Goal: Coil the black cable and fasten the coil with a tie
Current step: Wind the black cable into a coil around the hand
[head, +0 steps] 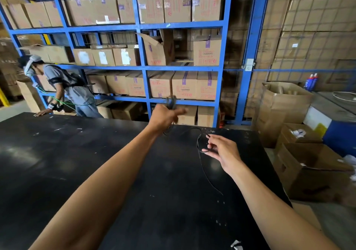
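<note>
Bare forearms reached over the scuffed black flat tabletop point(96, 163). Left hand point(165, 116), raised and blurred, was closed around gathered loops of the thin black cable point(200, 158); right hand point(221, 151) pinched a cable loop above the table, slack trailing across the surface.
</note>
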A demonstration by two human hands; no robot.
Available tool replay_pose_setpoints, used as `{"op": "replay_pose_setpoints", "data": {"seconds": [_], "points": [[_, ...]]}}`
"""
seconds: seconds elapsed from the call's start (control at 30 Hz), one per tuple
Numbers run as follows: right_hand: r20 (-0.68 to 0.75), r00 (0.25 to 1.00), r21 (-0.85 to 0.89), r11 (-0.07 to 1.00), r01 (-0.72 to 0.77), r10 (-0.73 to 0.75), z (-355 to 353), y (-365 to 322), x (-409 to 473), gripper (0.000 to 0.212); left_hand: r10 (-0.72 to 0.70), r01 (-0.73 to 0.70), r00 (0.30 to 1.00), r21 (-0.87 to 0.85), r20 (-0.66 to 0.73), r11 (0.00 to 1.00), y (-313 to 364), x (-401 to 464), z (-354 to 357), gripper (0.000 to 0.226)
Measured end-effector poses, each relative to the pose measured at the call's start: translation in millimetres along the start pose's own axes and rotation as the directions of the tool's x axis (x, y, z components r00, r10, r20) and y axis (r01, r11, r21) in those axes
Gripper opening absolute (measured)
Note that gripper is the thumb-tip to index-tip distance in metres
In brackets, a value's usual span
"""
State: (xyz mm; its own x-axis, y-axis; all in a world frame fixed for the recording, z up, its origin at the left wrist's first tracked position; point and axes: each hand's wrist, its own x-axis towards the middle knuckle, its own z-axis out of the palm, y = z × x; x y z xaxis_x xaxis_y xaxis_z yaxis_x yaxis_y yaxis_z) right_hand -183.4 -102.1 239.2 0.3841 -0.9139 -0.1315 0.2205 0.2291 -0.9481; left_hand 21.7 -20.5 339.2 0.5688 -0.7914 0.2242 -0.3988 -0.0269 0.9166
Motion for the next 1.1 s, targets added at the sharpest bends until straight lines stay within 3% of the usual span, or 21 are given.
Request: {"op": "replay_pose_setpoints", "data": {"seconds": [0.1,0.23,0.37,0.53,0.63,0.7,0.77,0.83,0.87,0.9,0.97,1.0,1.1], "points": [[0.029,0.998,-0.014,0.998,0.057,-0.057,0.9,-11.0,1.8,0.02,-0.034,-0.031,0.975,0.289,0.218,0.957,-12.2,-10.4,18.7,0.04],[0.063,0.989,-0.047,0.99,0.134,-0.131,0.4,-23.6,1.7,0.026,-0.044,-0.048,0.917,0.218,0.396,0.975,-14.3,-14.1,26.8,0.033],[0.106,0.98,-0.051,0.984,0.172,-0.166,-4.2,-31.5,-0.1,0.023,-0.04,0.015,0.921,0.067,0.388,0.998,-12.6,-13.5,30.9,0.014],[0.125,0.978,-0.039,0.984,0.171,-0.165,-4.0,-32.0,0.0,0.019,-0.157,0.135,0.913,0.083,0.376,0.987,-11.4,-12.4,36.4,0.033],[0.139,0.975,-0.052,0.982,0.183,-0.175,-3.2,-30.2,-0.5,0.02,-0.179,0.175,0.922,0.043,0.345,0.984,-12.1,-11.5,41.6,0.015],[0.172,0.963,-0.155,0.959,0.236,-0.208,-5.4,-26.1,1.0,0.023,-0.203,0.204,0.936,0.026,0.287,0.979,-11.3,-8.5,40.9,0.002],[0.228,0.944,-0.411,0.855,0.315,-0.238,-7.8,-21.2,3.1,0.024,-0.229,0.222,0.948,0.056,0.222,0.973,-11.9,-2.0,38.6,0.006],[0.301,0.922,-0.701,0.599,0.386,-0.242,-9.9,-16.2,4.7,0.032,-0.171,0.133,0.963,0.186,0.206,0.973,-11.2,2.4,37.5,0.011],[0.342,0.91,-0.788,0.456,0.414,-0.234,-11.1,-14.8,4.1,0.035,-0.105,0.024,0.967,0.324,0.234,0.946,-10.6,3.6,37.7,0.012],[0.382,0.896,-0.841,0.316,0.438,-0.227,-12.8,-14.1,3.4,0.037,-0.025,-0.129,0.956,0.496,0.292,0.859,-9.8,3.9,37.7,0.015],[0.449,0.864,-0.877,0.074,0.475,-0.227,-17.9,-14.4,2.8,0.04,0.078,-0.422,0.888,0.737,0.453,0.528,-8.1,1.9,37.1,0.02],[0.472,0.854,-0.875,0.004,0.484,-0.219,-20.8,-16.1,3.1,0.04,0.095,-0.509,0.85,0.765,0.517,0.394,-8.7,1.6,36.0,0.022],[0.536,0.826,-0.843,-0.067,0.533,-0.175,-26.5,-21.8,6.7,0.034,0.097,-0.662,0.748,0.727,0.656,0.182,-11.1,0.2,31.3,0.025]]}}
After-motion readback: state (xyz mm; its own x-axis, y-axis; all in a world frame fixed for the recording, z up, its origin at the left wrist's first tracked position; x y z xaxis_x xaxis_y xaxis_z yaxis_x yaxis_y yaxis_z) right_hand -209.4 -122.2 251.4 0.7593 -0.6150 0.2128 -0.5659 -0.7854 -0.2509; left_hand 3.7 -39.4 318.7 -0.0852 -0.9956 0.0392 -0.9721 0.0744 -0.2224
